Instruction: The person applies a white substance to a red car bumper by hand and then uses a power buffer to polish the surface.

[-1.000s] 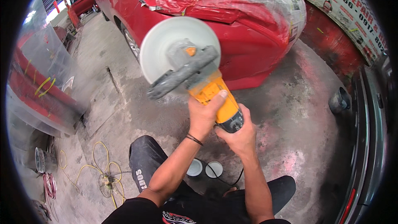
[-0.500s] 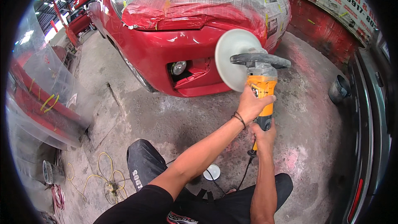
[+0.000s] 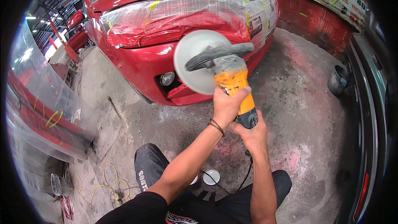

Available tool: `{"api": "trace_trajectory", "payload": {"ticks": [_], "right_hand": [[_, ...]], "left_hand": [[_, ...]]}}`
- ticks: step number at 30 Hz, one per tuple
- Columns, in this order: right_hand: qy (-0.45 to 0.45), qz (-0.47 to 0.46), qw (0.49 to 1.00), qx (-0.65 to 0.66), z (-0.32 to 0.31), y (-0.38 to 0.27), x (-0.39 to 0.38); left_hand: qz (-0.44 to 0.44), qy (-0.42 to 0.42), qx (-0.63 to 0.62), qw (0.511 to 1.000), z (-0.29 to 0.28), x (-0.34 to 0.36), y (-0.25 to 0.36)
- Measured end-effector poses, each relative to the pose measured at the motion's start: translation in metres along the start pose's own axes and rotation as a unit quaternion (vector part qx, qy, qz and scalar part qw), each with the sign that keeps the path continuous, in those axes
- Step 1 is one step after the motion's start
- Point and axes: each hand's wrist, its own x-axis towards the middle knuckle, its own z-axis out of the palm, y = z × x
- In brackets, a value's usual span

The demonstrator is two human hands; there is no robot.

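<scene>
Both my hands hold a yellow and black power polisher [image 3: 233, 84] in front of a red car's bumper [image 3: 146, 64]. My left hand [image 3: 226, 107] is wrapped round its yellow body, a dark band on the wrist. Lower down, my right hand [image 3: 253, 136] grips the black rear end, from which a dark cord runs down. At the far end sits a large round whitish pad [image 3: 188, 72], with a dark curved handle [image 3: 219, 54] across it. The pad overlaps the bumper in view; I cannot tell whether they touch. Newspaper and plastic masking [image 3: 199, 6] covers the car's front above the bumper.
A round white-topped container [image 3: 211, 177] stands on the floor between my legs. Yellow cord [image 3: 108, 186] lies at lower left, near a bucket [image 3: 61, 185]. Plastic-draped red panels [image 3: 29, 99] stand left. At right are a dark bucket [image 3: 338, 81] and a dark vehicle [image 3: 367, 112].
The polisher has moved left with both hands and now leans further left, its pad over the bumper's middle. Both hands keep their grip. The whole view has shifted slightly.
</scene>
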Motion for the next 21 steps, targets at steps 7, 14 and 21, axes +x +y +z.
{"api": "trace_trajectory", "payload": {"ticks": [7,14,21], "right_hand": [[0.071,0.132,0.977,0.149,0.002,0.048,0.000],[0.082,0.064,0.993,0.052,0.008,0.055,-0.007],[-0.013,0.011,1.000,-0.021,0.024,-0.002,-0.019]], "left_hand": [[-0.050,-0.072,0.191,0.978,0.015,0.021,-0.069],[-0.038,-0.092,0.102,0.990,0.000,0.007,-0.050],[-0.008,-0.018,0.021,1.000,-0.033,-0.010,0.014]]}}
